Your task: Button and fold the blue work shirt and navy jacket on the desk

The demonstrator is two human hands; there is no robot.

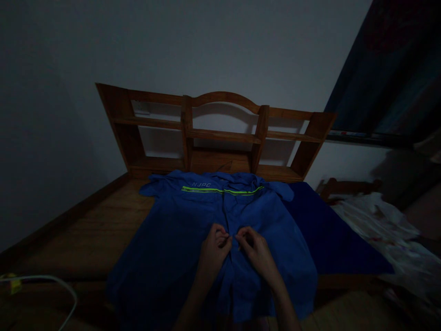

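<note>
A blue short-sleeved work shirt lies spread out on a wooden desk, its collar end toward the shelf. It has a yellow-green stripe across the chest and the letters NJPC on one side. At the middle of the front opening, my left hand pinches one edge of the shirt. Close beside it, my right hand pinches the other edge, fingertips nearly meeting the left ones. Whether a button sits between the fingers is too dark to make out. Below the hands the front edges hang partly apart.
Behind the shirt stands a wooden shelf unit against the wall. Dark blue cloth covers the desk's right side. White plastic bags are heaped at the far right. A white cable curves at the lower left. A dark curtain hangs upper right.
</note>
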